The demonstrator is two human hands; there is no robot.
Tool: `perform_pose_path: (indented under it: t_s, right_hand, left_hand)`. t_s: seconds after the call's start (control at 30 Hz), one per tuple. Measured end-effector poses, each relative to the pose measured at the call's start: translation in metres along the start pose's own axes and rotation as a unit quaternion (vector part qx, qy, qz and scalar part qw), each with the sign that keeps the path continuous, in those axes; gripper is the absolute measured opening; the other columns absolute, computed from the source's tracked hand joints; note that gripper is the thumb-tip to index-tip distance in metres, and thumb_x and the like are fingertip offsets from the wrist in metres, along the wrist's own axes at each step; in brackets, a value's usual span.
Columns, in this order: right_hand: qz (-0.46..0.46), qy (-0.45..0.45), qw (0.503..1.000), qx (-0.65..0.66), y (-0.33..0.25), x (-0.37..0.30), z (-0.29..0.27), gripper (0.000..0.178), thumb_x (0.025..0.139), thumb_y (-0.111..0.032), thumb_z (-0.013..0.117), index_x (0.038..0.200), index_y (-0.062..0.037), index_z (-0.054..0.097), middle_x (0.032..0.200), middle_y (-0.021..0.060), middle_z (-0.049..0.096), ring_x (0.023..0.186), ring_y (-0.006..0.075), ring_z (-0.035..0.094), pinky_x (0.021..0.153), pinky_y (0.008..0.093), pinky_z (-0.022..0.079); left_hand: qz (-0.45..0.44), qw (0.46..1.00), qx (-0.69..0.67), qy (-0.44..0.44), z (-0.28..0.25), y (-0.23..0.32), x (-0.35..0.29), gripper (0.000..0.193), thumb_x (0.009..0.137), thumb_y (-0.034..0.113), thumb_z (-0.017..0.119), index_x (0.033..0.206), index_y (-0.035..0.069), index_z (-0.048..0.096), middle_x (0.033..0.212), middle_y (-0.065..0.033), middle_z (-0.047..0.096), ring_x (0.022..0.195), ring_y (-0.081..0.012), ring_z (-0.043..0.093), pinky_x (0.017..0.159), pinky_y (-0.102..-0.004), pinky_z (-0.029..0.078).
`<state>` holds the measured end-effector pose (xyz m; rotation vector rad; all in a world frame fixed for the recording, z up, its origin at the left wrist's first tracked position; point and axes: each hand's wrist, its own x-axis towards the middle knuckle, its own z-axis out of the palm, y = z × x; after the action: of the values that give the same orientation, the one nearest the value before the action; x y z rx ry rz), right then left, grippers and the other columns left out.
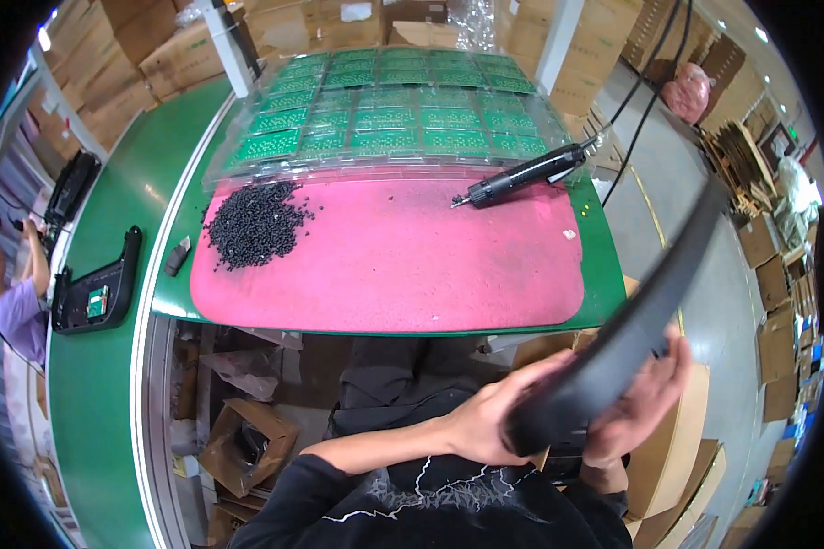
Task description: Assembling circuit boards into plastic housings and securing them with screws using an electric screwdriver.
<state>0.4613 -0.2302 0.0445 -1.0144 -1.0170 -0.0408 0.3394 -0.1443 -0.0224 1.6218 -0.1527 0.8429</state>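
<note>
A long, curved black plastic housing (627, 320) is held up at a tilt over the right front of the bench, blurred by motion. My left hand (499, 412) grips its lower end, with the fingertips partly hidden behind it. On the other side, my right hand (645, 393) holds the housing, its fingers curled and smeared. On the pink mat (403, 265) lies a pile of small black screws (256, 224). A black electric screwdriver (526, 176) rests at the mat's far right, its bit pointing left.
Clear plastic trays of green circuit boards (389, 119) cover the back of the bench. Along the left runs a green conveyor belt (110, 412) carrying another black housing (124, 274) with a small board. Another person (23, 306) is at the far left. Cardboard boxes (247, 448) stand below.
</note>
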Motion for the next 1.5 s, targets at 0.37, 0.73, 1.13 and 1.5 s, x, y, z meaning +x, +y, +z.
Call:
perform_pose_path:
  t_s: [0.37,0.73,1.13,1.5]
  right_hand:
    - [-0.174,-0.513,0.776,-0.324,0.079,0.062,0.014,0.027,0.07,-0.009,0.076,0.095,-0.0071,0.068,0.104,0.007,0.068,0.101,0.0245,0.065,0.091,0.0408,0.049]
    - [-0.115,-0.569,0.76,-0.29,0.157,0.153,0.167,0.015,0.078,-0.016,0.071,0.091,-0.0085,0.069,0.082,0.0132,0.069,0.08,0.033,0.068,0.068,0.0437,0.054]
    - [-0.082,-0.637,0.661,-0.388,0.198,0.162,0.197,0.012,0.071,-0.016,0.067,0.071,-0.0052,0.062,0.078,0.0098,0.067,0.074,0.0326,0.065,0.064,0.0429,0.051]
    - [-0.023,-0.642,0.63,-0.437,0.17,0.182,0.196,0.008,0.077,-0.014,0.07,0.078,-0.006,0.069,0.074,0.0105,0.067,0.074,0.0319,0.066,0.066,0.0399,0.052]
  left_hand:
    - [-0.221,0.899,0.046,0.376,-0.166,0.051,-0.075,0.064,0.089,0.02,0.059,0.142,-0.004,0.033,0.106,-0.0202,0.063,0.07,-0.0225,0.067,0.062,-0.0315,0.055]
    - [-0.172,0.728,0.658,-0.081,-0.246,0.071,0.061,0.034,0.072,0.013,0.075,0.103,0.003,0.062,0.092,-0.0101,0.06,0.093,-0.0314,0.061,0.075,-0.0411,0.052]
    - [-0.17,0.824,0.498,-0.211,-0.268,0.026,0.074,0.036,0.071,-0.004,0.064,0.106,0.0,0.058,0.099,-0.0126,0.058,0.098,-0.0315,0.06,0.078,-0.0429,0.052]
    - [-0.133,0.818,0.552,-0.093,-0.264,0.004,0.067,0.019,0.08,0.006,0.063,0.097,0.0,0.061,0.091,-0.0132,0.06,0.09,-0.0322,0.06,0.077,-0.0426,0.05]
